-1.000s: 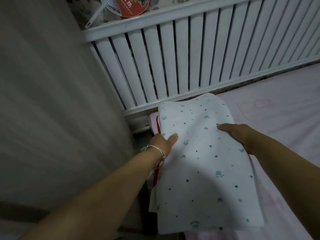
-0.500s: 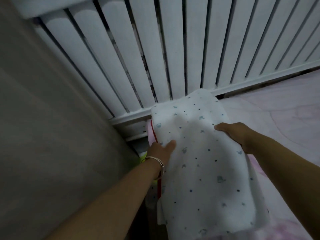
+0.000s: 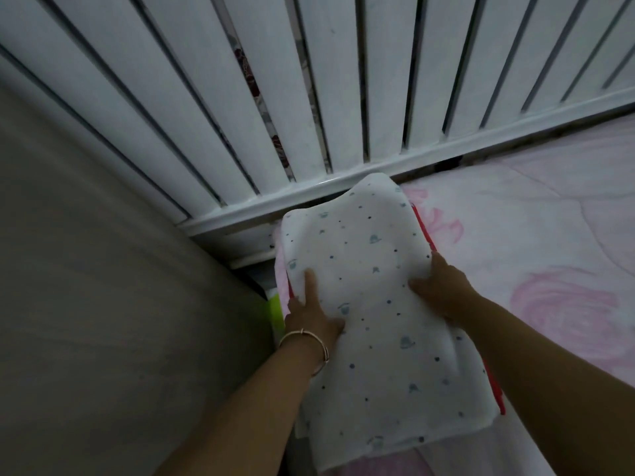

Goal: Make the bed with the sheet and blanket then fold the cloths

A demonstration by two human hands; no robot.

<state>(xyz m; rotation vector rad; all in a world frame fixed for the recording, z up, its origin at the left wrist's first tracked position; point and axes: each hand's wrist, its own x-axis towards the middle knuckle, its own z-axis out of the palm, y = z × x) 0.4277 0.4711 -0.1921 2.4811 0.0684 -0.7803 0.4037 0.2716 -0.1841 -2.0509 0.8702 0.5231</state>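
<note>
A folded white cloth with small blue dots and prints [image 3: 371,304] lies at the bed's corner, against the white slatted headboard [image 3: 309,97]. A red edge [image 3: 493,383] shows under its right side. My left hand [image 3: 311,312], with a bracelet on the wrist, grips the cloth's left edge, the thumb lying on top. My right hand [image 3: 439,286] grips the right edge, fingers curled under. The pink floral sheet [image 3: 532,269] covers the mattress to the right.
A grey wall [image 3: 103,304] runs along the left, close to the bed. A green object [image 3: 275,310] sits in the narrow gap between wall and mattress. Flowered fabric shows through the headboard slats.
Both hands have carried the folded cloth forward to the headboard corner and lowered it. The view has moved closer to the headboard.
</note>
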